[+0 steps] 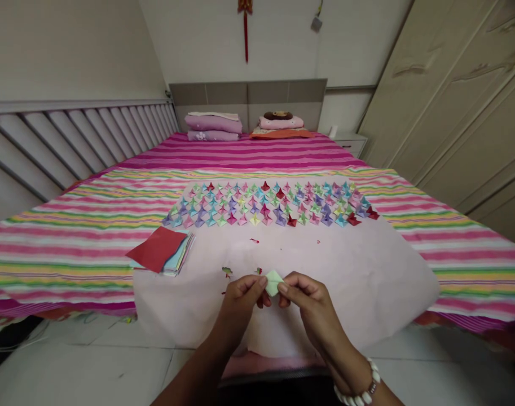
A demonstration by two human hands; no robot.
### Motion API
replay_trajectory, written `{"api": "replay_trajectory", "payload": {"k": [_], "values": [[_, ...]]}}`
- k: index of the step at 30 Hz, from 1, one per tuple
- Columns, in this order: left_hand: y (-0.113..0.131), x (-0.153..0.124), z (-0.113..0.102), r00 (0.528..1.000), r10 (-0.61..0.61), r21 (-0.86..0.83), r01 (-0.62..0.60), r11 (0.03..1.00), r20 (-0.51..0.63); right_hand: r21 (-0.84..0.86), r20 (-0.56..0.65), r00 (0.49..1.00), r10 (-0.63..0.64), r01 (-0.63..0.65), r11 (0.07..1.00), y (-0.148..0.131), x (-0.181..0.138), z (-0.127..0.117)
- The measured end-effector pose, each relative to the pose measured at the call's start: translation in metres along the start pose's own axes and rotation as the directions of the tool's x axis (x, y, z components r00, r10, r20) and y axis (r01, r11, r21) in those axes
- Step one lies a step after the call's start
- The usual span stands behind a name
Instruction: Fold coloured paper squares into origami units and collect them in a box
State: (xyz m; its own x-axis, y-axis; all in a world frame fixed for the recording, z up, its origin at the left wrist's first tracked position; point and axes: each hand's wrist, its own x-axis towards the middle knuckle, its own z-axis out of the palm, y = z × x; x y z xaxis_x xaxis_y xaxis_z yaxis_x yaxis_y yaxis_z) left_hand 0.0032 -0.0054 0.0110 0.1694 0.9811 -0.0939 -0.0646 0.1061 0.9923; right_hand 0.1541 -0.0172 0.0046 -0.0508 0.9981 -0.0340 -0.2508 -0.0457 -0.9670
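A small pale green folded paper is held up over the near part of the white sheet. My left hand pinches its left corner between thumb and fingers. On the opposite corner, my right hand grips it the same way; a beaded bracelet circles that wrist. Beyond the hands, rows of small folded paper pieces in many colours stand on the sheet. To the left lies a stack of square papers, topped by a red square sheet set askew.
The large white sheet covers the near part of a bed with a striped cover. Small red scraps and a leaf-like green scrap lie on it. Folded bedding sits by the headboard; wardrobe doors stand at right.
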Motion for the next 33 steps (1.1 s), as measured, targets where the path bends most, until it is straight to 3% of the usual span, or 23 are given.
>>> {"api": "replay_trajectory", "payload": {"k": [5,10,16,18,20,22,24,27,30,33], "values": [[-0.001,0.0,0.006,0.996,-0.068,-0.115,0.074,0.991,0.055,0.031,-0.064,0.998,-0.027,0.029,0.999,0.003,0.001,0.0],[0.001,-0.003,0.005,0.97,-0.172,-0.418,0.231,0.879,0.174,0.13,0.076,0.997,-0.029,0.019,0.991,0.002,0.001,-0.003],[-0.001,-0.008,-0.001,0.801,-0.225,-0.564,0.561,0.606,0.555,0.227,0.235,0.971,0.039,-0.094,0.969,-0.002,0.001,-0.001],[-0.006,-0.009,0.0,0.76,-0.229,-0.566,0.618,0.546,0.609,0.234,0.278,0.96,0.033,-0.101,0.967,-0.004,0.001,0.001],[-0.01,-0.008,0.001,0.744,-0.264,-0.535,0.638,0.553,0.614,0.232,0.277,0.96,0.026,-0.093,0.968,-0.005,0.002,0.002],[-0.011,-0.005,0.0,0.771,-0.325,-0.453,0.6,0.66,0.547,0.224,0.267,0.963,0.024,-0.086,0.971,-0.007,0.003,0.001],[-0.009,-0.002,-0.004,0.857,-0.334,-0.331,0.47,0.818,0.392,0.195,0.228,0.973,0.031,-0.077,0.978,-0.008,0.005,-0.001],[0.0,0.001,-0.01,0.978,-0.169,-0.172,0.188,0.967,0.119,0.131,0.116,0.991,0.061,-0.076,0.988,-0.009,0.007,-0.005],[0.008,0.001,-0.013,0.996,-0.035,-0.091,0.043,0.995,0.087,0.101,0.096,0.991,0.098,-0.108,0.989,-0.009,0.007,-0.005],[0.012,-0.001,-0.009,0.994,-0.011,-0.043,0.016,0.999,0.113,0.101,0.096,0.99,0.103,-0.113,0.989,-0.008,0.008,-0.001]]}}
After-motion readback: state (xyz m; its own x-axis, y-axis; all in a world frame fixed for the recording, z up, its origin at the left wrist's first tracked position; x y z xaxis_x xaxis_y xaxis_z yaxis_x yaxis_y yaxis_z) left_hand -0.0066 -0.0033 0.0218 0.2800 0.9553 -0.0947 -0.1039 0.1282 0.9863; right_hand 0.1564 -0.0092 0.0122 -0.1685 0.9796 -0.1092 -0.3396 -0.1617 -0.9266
